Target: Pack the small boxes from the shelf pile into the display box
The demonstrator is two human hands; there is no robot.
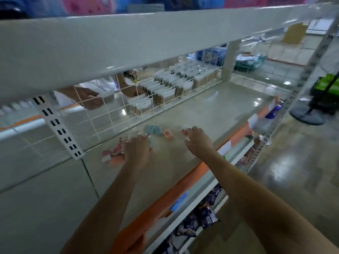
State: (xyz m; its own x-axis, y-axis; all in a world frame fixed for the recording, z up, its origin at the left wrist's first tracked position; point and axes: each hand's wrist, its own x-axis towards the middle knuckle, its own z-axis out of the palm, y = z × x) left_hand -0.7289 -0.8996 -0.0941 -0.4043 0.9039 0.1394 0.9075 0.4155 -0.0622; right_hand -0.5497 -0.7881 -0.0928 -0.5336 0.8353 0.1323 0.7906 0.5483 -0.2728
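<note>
Several small boxes lie scattered on the grey shelf (183, 110): pink and white ones (110, 154) at the left, two blue ones (154, 129) and an orange one (167, 134) farther back. My left hand (136, 149) reaches palm down over the pink boxes, its fingertips on a small red-and-white box (143, 135). My right hand (197, 140) lies palm down to the right, fingers spread, fingertips touching a small pink box (185, 131). The frame is blurred, so neither grip is plain. No display box is in view.
A white wire grid (128, 107) backs the shelf, with rows of packets (183, 79) and another person's hands (91, 99) behind it. An upper shelf (128, 43) overhangs. The orange shelf edge (183, 187) runs in front, with wrapped snacks (201, 217) below.
</note>
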